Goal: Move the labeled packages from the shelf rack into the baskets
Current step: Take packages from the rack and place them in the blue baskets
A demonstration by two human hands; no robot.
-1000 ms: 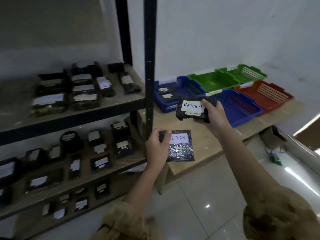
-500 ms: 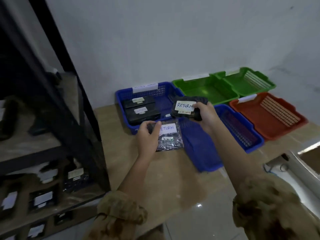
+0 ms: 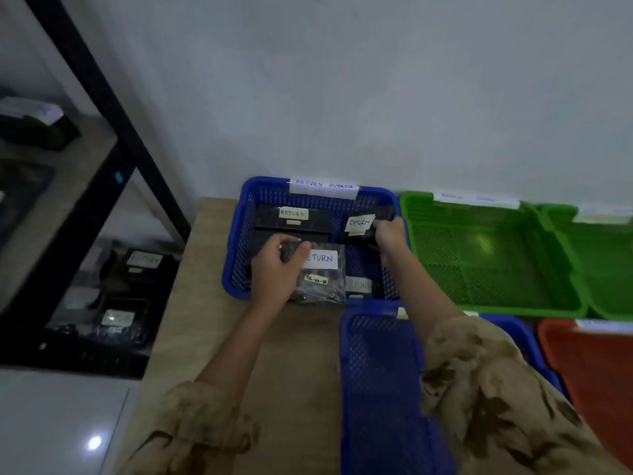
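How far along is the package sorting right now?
Done: at least one RETURN package already lies in the far blue basket. In hand: the left hand holds a clear RETURN bag over that basket, and the right hand lowers a black RETURN package into it. Left: labeled packages remain on the shelf rack; the green basket looks empty.

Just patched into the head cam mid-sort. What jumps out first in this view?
Both hands are over the far blue basket tagged RETURN by the wall: the left hand holds a clear bag labelled RETURN at its near edge, and the right hand holds a black package, also labelled RETURN, at its right side. Beside it to the right sits a bright green basket with nothing visible inside.
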